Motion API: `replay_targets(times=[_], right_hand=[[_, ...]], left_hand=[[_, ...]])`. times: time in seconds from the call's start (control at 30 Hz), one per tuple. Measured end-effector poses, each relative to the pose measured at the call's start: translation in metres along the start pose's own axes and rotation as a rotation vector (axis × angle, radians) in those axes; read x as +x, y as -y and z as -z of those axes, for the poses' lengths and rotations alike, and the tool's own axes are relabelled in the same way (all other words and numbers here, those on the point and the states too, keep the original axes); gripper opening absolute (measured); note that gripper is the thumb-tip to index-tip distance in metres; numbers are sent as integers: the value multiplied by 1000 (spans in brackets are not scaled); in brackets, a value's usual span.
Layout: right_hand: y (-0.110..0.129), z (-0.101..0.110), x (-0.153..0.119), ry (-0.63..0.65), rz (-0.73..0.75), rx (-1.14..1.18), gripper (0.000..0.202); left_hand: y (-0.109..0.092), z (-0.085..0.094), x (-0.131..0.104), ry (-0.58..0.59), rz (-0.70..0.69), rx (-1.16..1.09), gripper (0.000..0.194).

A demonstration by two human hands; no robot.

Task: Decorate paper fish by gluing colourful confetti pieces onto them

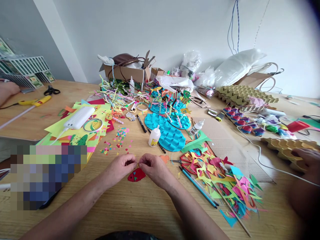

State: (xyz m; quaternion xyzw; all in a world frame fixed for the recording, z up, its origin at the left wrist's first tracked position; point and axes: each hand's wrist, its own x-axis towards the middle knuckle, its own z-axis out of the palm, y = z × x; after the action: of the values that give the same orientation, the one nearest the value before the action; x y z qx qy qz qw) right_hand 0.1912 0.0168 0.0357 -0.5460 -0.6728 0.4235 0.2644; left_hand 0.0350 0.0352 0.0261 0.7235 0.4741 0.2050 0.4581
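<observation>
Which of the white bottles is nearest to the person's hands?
The yellow-labelled bottle, just beyond the right hand; another bottle is farther right, a third bottle near the cardboard box.

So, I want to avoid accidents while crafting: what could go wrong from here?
The white glue bottle stands just beyond the right hand and might get knocked over. Loose paper confetti beyond the left hand could scatter if brushed. The scissors lie near the right hand, so a sideways move might catch them.
</observation>
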Motion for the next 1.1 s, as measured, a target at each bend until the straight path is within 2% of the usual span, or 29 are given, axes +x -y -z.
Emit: replay_targets(times=[0.13,0.3,0.5,0.63,0.77,1.1], right_hand=[[2,2,-1,11,0,-38,12],[6,9,-5,86,35,-231,15],[15,11,-6,232,102,-568,16],[17,7,-1,305,144,-780,16],[16,3,3,357,187,-829,16],[17,-3,6,417,227,-922,22]], left_hand=[[2,3,-3,-1,-19,62,15],[4,6,-25,-89,-36,315,14],[18,-8,-49,-69,-266,433,23],[26,-14,-53,-96,-334,479,23],[27,-16,-55,-123,-368,502,24],[27,-17,-57,-128,-342,495,27]])
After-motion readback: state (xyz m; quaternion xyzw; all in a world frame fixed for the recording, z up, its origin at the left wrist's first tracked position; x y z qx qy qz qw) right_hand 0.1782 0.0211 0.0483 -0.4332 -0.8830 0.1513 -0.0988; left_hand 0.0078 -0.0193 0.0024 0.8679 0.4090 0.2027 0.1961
